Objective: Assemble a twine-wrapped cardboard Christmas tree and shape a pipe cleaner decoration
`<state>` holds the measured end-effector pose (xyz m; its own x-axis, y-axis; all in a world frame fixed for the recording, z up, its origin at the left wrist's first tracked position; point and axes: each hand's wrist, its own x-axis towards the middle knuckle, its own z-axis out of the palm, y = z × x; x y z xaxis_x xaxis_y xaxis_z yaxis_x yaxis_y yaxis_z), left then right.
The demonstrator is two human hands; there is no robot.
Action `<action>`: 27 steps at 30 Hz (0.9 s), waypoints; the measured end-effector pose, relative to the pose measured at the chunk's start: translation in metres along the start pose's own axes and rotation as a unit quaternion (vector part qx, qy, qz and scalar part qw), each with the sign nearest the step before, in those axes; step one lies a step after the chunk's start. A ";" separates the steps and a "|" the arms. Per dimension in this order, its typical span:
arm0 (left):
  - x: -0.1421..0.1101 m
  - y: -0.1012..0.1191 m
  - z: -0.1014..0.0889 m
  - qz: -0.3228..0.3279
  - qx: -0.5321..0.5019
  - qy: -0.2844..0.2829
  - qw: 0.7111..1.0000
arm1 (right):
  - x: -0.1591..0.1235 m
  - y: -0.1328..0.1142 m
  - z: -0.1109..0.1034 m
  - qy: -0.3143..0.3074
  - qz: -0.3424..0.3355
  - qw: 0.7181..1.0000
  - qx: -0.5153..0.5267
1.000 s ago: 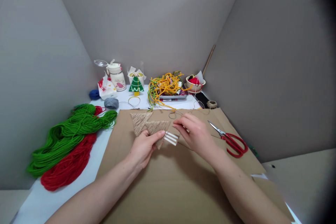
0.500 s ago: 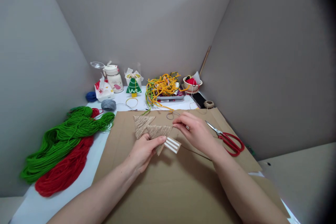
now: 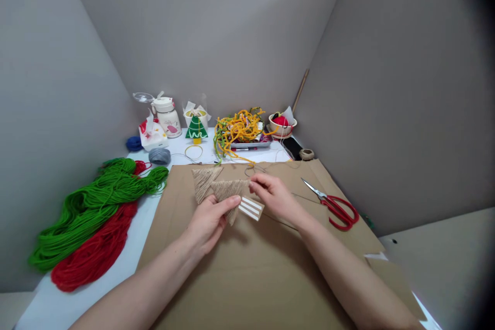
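My left hand (image 3: 209, 220) is closed on a tree-shaped cardboard cutout (image 3: 228, 191) wrapped in tan twine, its thumb lying on top by the trunk end. Three white strips cross the bare cardboard trunk (image 3: 251, 208), which points to the lower right. At the cutout's upper right corner, the thumb and fingers of my right hand (image 3: 273, 195) are pinched together on the twine, most of which they hide. Loose twine (image 3: 281, 221) runs out under the right wrist. To the right of that hand lie red-handled scissors (image 3: 335, 207), slightly opened.
A large cardboard sheet (image 3: 247, 289) covers the work surface. Green yarn (image 3: 88, 211) and red yarn (image 3: 96, 252) lie at left. Behind are a grey yarn ball (image 3: 160, 155), a green felt tree (image 3: 197, 128), a tray of orange yarn (image 3: 247, 126) and a twine ball (image 3: 307, 154).
My right hand has moved left and slightly down, closer against the cutout's corner. The cutout in my left hand has shifted a little left and up in view.
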<state>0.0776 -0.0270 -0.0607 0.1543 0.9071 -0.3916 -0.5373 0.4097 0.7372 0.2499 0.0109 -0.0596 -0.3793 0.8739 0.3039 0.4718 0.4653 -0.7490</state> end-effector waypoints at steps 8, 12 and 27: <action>0.006 0.012 -0.002 0.091 -0.058 0.011 0.994 | -0.018 -0.005 0.059 -0.002 -0.076 0.972 -0.223; 0.007 0.016 -0.002 0.112 -0.062 0.021 0.992 | -0.029 -0.014 0.077 -0.039 -0.114 0.943 -0.311; 0.015 0.008 -0.006 0.111 -0.059 0.088 0.988 | -0.039 -0.034 0.071 -0.004 -0.164 0.938 -0.307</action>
<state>0.0704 -0.0101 -0.0640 -0.1183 0.9384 -0.3246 -0.6357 0.1795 0.7508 0.1919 -0.0495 -0.0879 -0.5891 0.6697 0.4521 0.6967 0.7044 -0.1357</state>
